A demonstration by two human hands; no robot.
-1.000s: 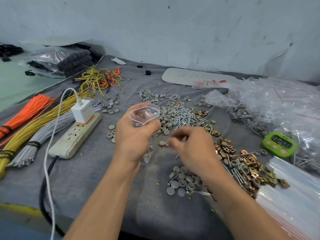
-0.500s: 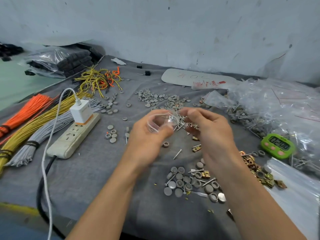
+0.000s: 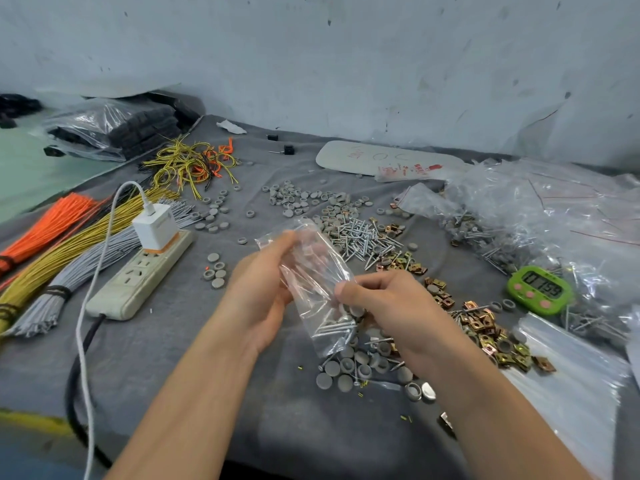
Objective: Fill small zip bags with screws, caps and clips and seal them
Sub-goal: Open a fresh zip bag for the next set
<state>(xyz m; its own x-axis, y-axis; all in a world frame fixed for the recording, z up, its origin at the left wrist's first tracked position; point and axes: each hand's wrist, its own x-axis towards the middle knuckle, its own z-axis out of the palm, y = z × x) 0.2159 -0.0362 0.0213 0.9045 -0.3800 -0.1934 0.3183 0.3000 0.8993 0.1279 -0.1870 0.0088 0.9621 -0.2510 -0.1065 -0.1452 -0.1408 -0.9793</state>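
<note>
Both forearms reach forward, left hand (image 3: 263,292) and right hand (image 3: 394,306) close together, fingers (image 3: 360,289) curled, pinching.

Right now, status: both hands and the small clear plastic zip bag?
Left hand grips small clear plastic zip bag near its top. Right hand pinches its lower side. Silver screws at bag bottom. Loose grey round caps beneath.

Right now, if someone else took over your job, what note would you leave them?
My left hand grips the zip bag near its top. My right hand pinches it lower down.
In the bag's bottom lie screws. The loose screws, grey caps and brass clips are in piles on the cloth.
Done: screws are in. Left: check caps and clips, then seal; I cannot tell whether the zip is closed.
</note>
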